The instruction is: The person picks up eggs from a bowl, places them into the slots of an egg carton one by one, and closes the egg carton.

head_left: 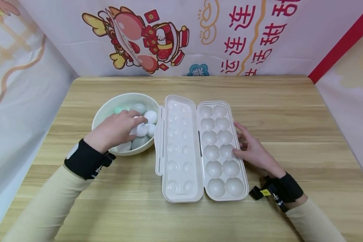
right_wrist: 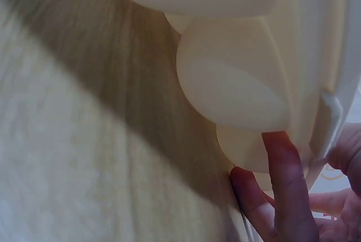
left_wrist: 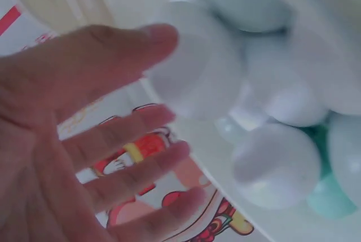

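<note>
A cream bowl (head_left: 100, 116) stands at the left, holding several white, grey and green eggs. My left hand (head_left: 117, 127) reaches over its near side; thumb and fingertips are right at a white egg (left_wrist: 197, 67), fingers spread and only slightly bent. Right of the bowl lies a white plastic egg box (head_left: 202, 191), unfolded flat, its lid half on the left and its cupped half on the right. My right hand (head_left: 255, 151) holds the outer edge of the cupped half, thumb on the rim, fingers (right_wrist: 287, 180) beneath against the rounded cups. No eggs sit in the cups.
The wooden table (head_left: 133, 215) carries the bowl and box close together, the box's latch flap (head_left: 158, 158) beside the bowl rim. A printed cloth (head_left: 217, 40) hangs behind the table's far edge, and white cloth (head_left: 21, 111) borders the left side.
</note>
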Demonstrator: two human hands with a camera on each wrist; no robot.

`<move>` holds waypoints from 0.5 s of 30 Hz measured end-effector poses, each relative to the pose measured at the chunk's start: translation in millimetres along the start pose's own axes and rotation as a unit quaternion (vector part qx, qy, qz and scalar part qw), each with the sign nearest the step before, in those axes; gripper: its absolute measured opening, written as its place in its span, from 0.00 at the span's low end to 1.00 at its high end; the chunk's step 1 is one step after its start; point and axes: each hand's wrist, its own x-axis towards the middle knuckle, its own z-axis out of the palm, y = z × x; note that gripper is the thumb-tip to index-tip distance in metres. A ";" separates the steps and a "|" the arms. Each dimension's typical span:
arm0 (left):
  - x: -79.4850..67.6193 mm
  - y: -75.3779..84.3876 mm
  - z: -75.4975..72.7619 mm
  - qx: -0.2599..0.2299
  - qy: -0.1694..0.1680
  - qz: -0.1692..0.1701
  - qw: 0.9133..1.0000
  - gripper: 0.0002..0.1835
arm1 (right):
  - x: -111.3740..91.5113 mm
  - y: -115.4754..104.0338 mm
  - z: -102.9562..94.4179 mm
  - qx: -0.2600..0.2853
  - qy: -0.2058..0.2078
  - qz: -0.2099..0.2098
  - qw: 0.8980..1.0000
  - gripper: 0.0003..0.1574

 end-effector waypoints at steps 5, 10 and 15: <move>7.3 -1.5 9.0 0.034 -0.014 0.032 0.999 0.29 | -0.6 -0.7 0.0 -0.003 0.002 0.003 1.000 0.58; 13.7 -1.4 16.2 0.055 -0.020 0.039 0.997 0.22 | -0.1 0.3 0.1 -0.001 0.001 -0.007 1.000 0.57; 18.0 -0.9 19.3 0.066 -0.022 0.049 0.996 0.17 | -0.5 0.7 -0.2 0.002 0.000 -0.008 1.000 0.56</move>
